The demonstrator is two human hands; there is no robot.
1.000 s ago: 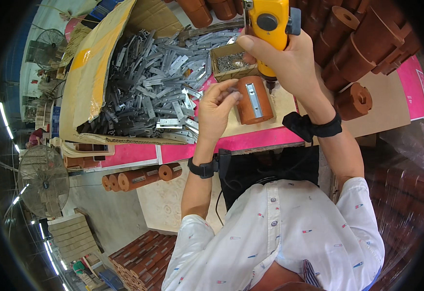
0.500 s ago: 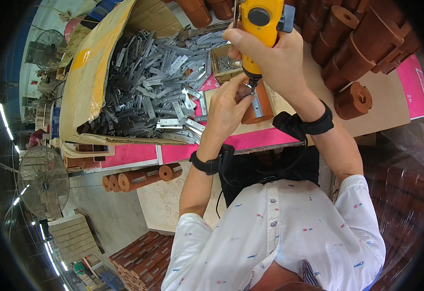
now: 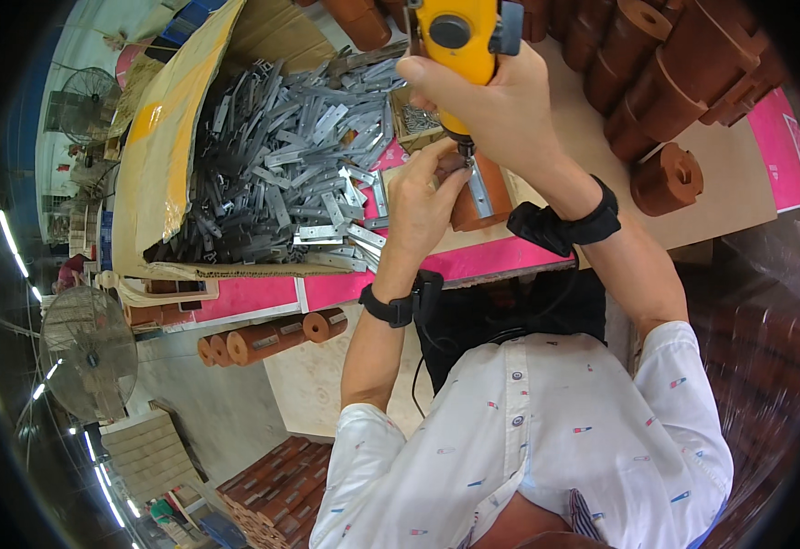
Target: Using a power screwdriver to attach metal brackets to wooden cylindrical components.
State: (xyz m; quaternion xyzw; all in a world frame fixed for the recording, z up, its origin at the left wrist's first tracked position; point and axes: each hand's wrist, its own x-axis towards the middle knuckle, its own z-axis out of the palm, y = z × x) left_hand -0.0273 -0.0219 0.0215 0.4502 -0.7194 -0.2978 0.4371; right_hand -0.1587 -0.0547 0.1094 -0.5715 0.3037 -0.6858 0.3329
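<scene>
In the head view, a reddish-brown cylinder (image 3: 498, 186) is seen lying on its side on a light board (image 3: 528, 190), near the pink table covering (image 3: 500, 263), with a metal strip (image 3: 481, 197) set lengthwise along its upper face. The cylinder is judged stiff and fairly heavy, liable to roll, and smooth enough to slip a little; it is best gripped around its curved flanks, clear of the strip, which looks thin, hard and unlikely to be damaged by handling. The cylinder's surface is matt and even, the strip silvery and bright, its far end hidden by fingers. There, finger and thumb of the left hand (image 3: 415, 195) are brought together beside the tip of a yellow power driver (image 3: 457, 57); whether anything is pinched between them cannot be told. The driver is grasped firmly by the right hand (image 3: 511, 114) and pointed downward. Beyond, a small box (image 3: 414, 139) of fasteners is placed, with a cardboard box (image 3: 164, 137) of loose metal pieces (image 3: 285, 169) to the left and another brown piece (image 3: 665, 180) standing to the right.
</scene>
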